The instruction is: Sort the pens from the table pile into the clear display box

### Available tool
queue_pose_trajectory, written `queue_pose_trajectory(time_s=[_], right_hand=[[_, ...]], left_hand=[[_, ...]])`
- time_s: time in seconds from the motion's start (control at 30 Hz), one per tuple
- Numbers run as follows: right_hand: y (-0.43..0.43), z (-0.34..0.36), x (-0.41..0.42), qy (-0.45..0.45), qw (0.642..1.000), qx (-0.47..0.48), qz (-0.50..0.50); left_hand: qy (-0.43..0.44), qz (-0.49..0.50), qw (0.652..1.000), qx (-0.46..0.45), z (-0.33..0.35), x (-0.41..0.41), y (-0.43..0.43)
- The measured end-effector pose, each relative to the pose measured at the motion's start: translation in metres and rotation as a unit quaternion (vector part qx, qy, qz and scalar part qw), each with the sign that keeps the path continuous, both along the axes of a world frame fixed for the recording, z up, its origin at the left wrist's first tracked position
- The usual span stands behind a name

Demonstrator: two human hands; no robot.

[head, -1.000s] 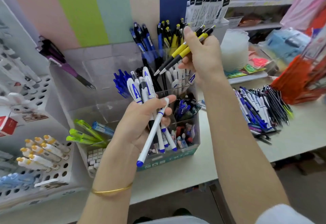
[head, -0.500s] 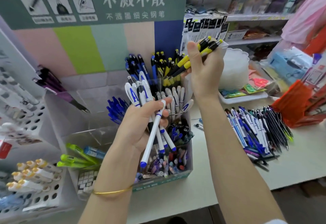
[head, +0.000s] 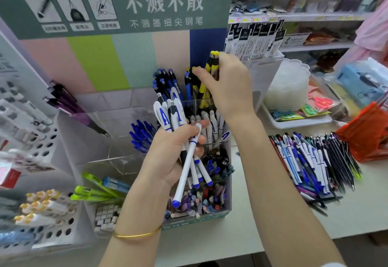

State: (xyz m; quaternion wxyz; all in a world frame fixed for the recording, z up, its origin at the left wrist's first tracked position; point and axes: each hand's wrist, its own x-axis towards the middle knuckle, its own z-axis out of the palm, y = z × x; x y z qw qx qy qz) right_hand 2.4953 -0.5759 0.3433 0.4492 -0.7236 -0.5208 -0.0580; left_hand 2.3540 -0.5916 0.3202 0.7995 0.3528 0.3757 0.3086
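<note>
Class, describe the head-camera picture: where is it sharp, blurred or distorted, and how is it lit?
Head view: sharpest at centre, on the left hand gripping white pens; pegboard rack at the left edge smeared; wide-angle lens slants the shelves; light even, shadows faint.

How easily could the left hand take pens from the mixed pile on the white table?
Probably no: the left hand grips a bundle of white-and-blue pens, and the right forearm blocks the pile.

The clear display box [head: 117, 140] is gleaming as transparent plastic. The white pens [head: 185, 168] and the yellow-and-black pens [head: 212, 65] are showing glossy plastic barrels, the bangle [head: 136, 235] is shining like gold-coloured metal, and the desk [head: 367, 208] is looking matt.
</note>
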Motion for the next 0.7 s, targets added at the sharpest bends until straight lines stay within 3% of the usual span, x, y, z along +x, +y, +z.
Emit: queue_pose_trajectory(time_s=[0.1, 0.3, 0.43, 0.6, 0.7], right_hand=[[-0.006, -0.004, -0.007, 0.054, 0.998, 0.024, -0.016], [-0.004, -0.030, -0.016, 0.042, 0.997, 0.015, -0.062], [-0.012, -0.022, -0.010, 0.058, 0.994, 0.058, -0.072], [-0.013, -0.028, -0.006, -0.021, 0.991, -0.070, -0.115], [-0.020, -0.032, -0.011, 0.002, 0.994, 0.014, -0.108]], left_hand=[[-0.004, 0.002, 1.000, 0.005, 0.000, -0.002, 0.000], [-0.010, 0.006, 1.000, 0.015, -0.001, -0.004, 0.001], [-0.017, -0.009, 0.999, 0.027, 0.000, -0.007, 0.001], [-0.029, -0.003, 0.999, 0.027, 0.000, -0.006, -0.002], [-0.035, -0.005, 0.999, 0.024, -0.001, -0.006, -0.003]])
